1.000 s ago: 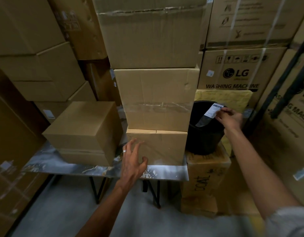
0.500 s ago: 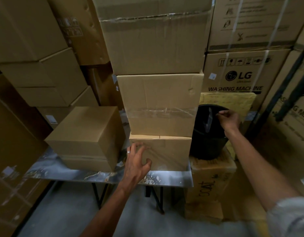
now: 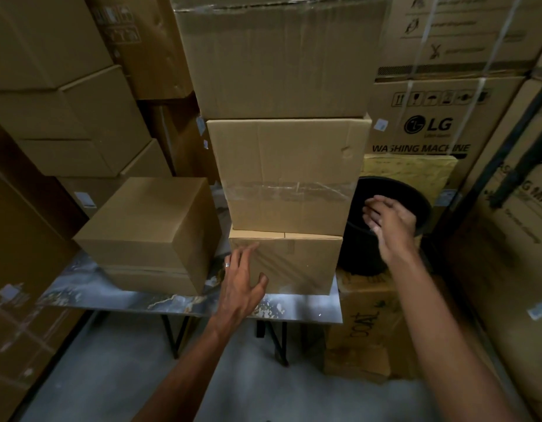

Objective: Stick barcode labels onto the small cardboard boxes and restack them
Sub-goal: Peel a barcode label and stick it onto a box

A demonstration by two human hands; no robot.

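A stack of three cardboard boxes stands on a marble-topped table (image 3: pixel 117 295). The small bottom box (image 3: pixel 303 263) carries a taped middle box (image 3: pixel 289 175) and a big top box (image 3: pixel 275 56). My left hand (image 3: pixel 242 278) lies flat, fingers spread, against the bottom box's front left corner. My right hand (image 3: pixel 388 220) hovers empty with loose fingers over the near rim of a black bucket (image 3: pixel 415 196), just right of the stack. A separate brown box (image 3: pixel 151 233) sits on the table to the left. I see no label in either hand.
Large cartons wall in the space at left and behind, and washing machine cartons (image 3: pixel 428 129) stand behind at the right. The bucket rests on a printed carton (image 3: pixel 367 324) beside the table. Grey floor (image 3: pixel 141 376) lies below, with black table legs (image 3: pixel 172 336).
My right hand held a white label strip over the bucket, dropped it in, and has pulled back left and empty. My left hand stayed on the bottom box.
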